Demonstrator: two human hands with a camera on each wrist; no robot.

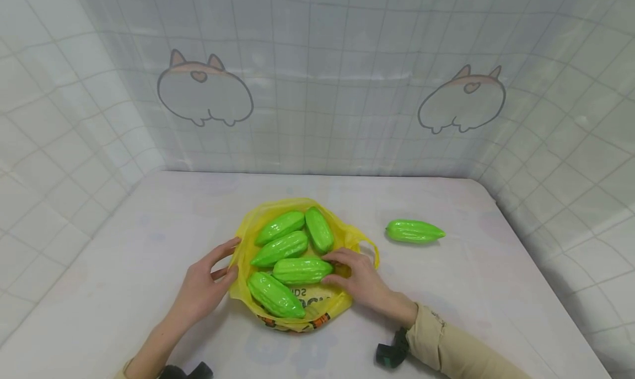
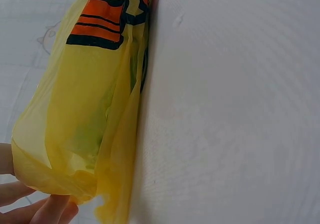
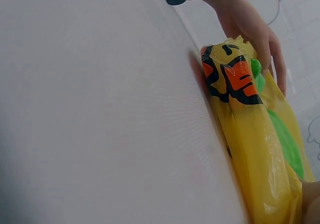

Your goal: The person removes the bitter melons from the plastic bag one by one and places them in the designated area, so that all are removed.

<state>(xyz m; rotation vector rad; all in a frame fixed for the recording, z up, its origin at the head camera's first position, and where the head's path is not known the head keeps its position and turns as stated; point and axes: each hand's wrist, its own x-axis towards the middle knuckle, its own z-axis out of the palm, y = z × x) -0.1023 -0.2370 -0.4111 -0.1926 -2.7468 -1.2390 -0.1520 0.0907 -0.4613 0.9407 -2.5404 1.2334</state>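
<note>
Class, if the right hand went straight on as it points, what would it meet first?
Probably the green vegetable nearest the right hand, in the yellow bag; depth is unclear, they may already touch.

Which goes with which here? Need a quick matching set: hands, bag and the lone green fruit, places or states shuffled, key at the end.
1. Left hand
2. Right hand
3. Yellow bag
4. Lone green fruit

A. Mouth open, five green fruits inside
B. Out on the white table, right of the bag
C. At the bag's left rim
D. At the end of a bagged fruit

Pairs: 1-C, 2-D, 3-A, 4-B
</note>
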